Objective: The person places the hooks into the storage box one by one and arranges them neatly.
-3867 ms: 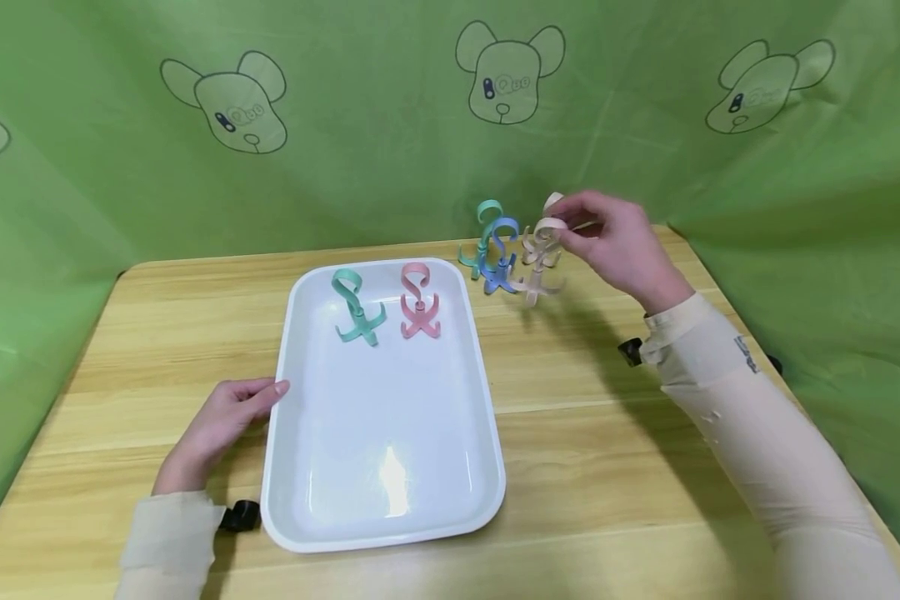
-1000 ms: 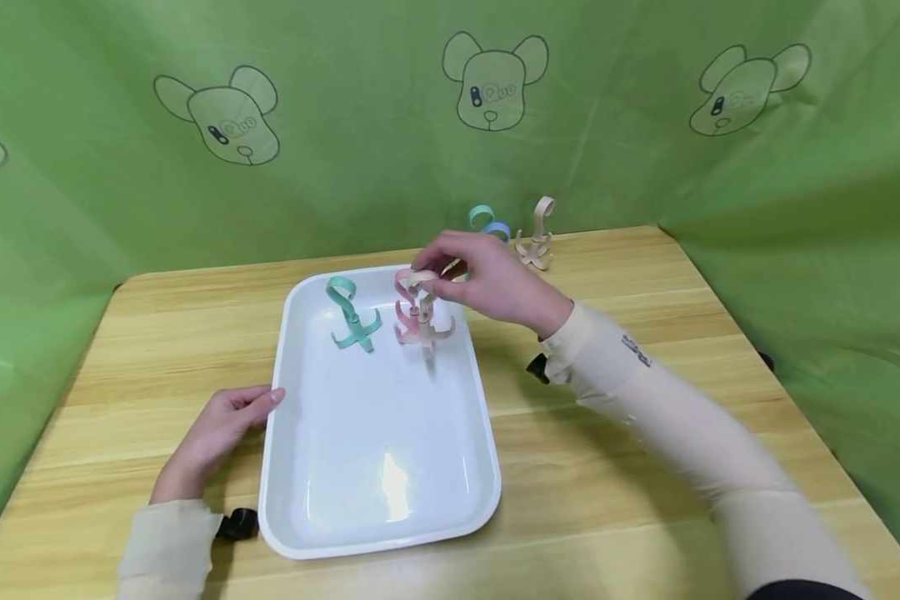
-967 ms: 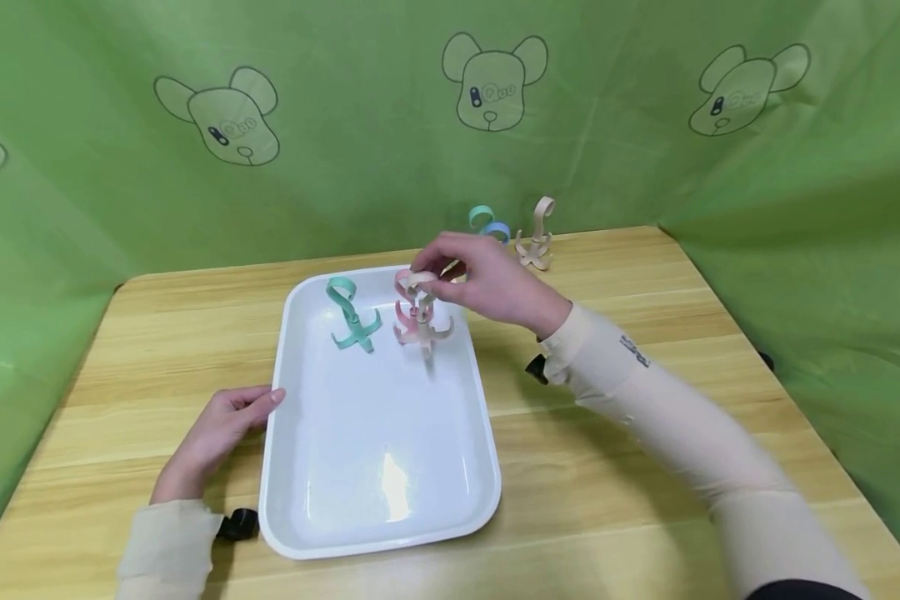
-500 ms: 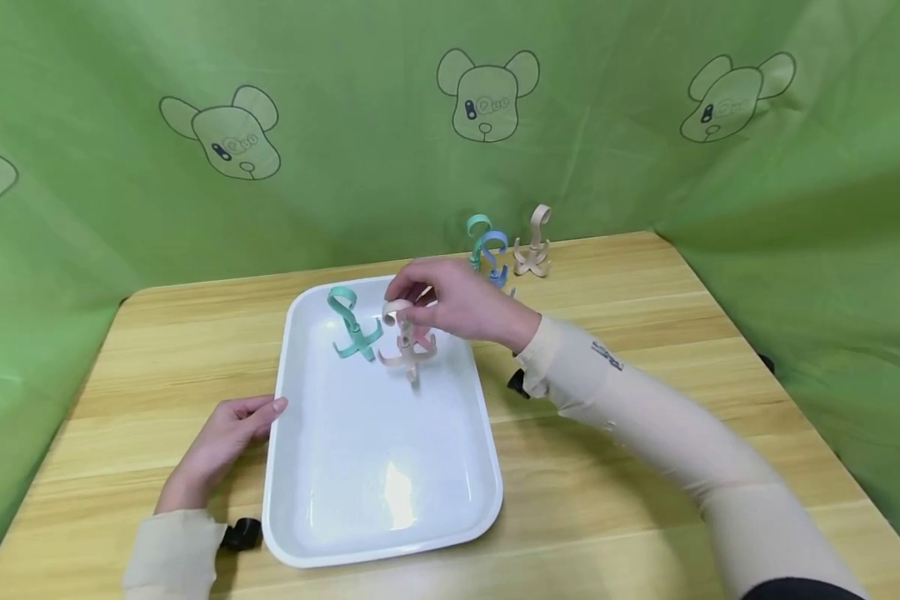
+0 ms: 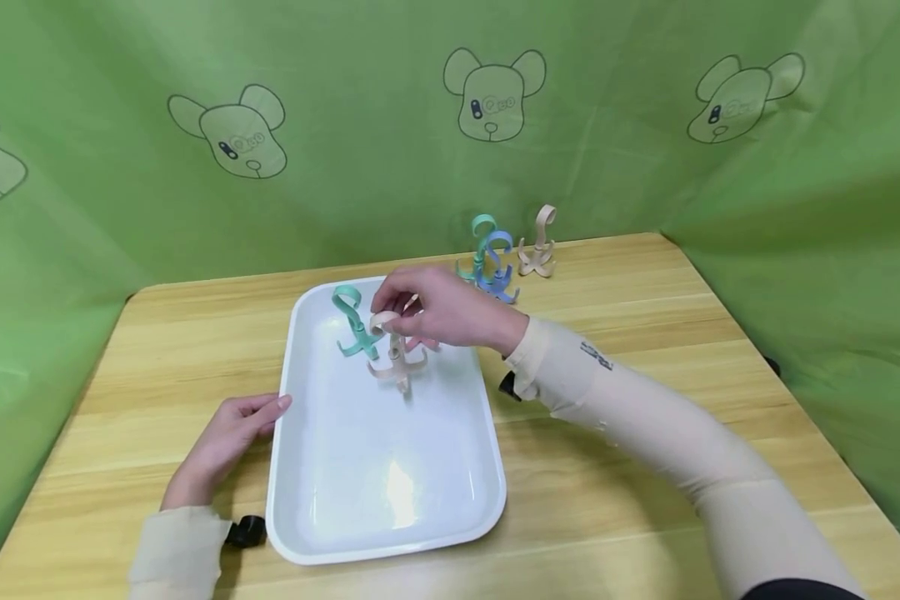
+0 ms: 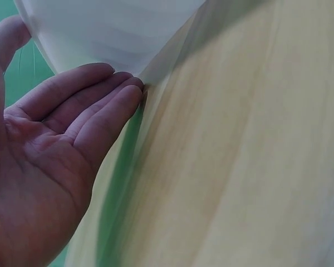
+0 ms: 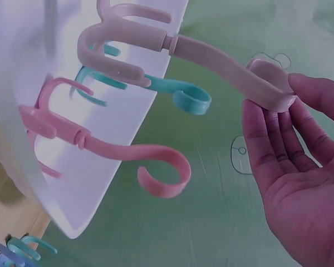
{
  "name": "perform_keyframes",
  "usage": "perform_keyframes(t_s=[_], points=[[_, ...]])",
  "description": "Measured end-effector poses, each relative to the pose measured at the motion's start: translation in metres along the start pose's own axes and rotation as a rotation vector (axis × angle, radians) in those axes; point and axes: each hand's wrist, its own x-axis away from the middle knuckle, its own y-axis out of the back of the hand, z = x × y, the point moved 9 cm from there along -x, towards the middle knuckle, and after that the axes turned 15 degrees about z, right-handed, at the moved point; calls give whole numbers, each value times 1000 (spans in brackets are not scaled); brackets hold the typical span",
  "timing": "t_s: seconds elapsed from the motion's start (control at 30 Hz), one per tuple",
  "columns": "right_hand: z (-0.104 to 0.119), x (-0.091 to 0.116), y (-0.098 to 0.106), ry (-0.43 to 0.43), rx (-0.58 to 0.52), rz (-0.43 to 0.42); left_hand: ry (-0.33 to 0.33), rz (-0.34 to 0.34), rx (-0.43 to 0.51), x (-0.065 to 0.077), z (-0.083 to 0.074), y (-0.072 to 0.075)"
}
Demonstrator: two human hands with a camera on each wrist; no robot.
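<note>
My right hand (image 5: 446,308) pinches the curled top of a beige rotating hanger hook (image 5: 397,367), which hangs upright over the white tray (image 5: 382,546), prongs down. Whether its prongs touch the tray floor I cannot tell. Behind it in the tray stand a green hanger hook (image 5: 360,337) and a pink hanger hook (image 7: 150,153); my right hand mostly hides the pink one in the head view. At the tray's left side my left hand (image 5: 228,437) holds the edge, thumb over the rim and fingers (image 6: 108,117) against the outer wall.
At the back of the wooden table (image 5: 607,467), right of the tray, stand another green hook (image 5: 482,225), a blue hook (image 5: 497,283) and another beige hook (image 5: 537,258). A green curtain (image 5: 360,167) with bear-head outlines rises behind the table.
The right hand took a beige hook from the back-right group and carried it left over the tray. Lately it has come slightly nearer and left. The left hand stays on the tray.
</note>
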Motion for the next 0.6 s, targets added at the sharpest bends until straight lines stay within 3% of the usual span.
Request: perform_keyframes(t_s=[0.27,0.6], points=[[-2,-14,-16,-27,-26,74,3,-1,10,2,1,-1],[0,-28,-26,-4,18,68,-17,13,44,0,-3,-3]])
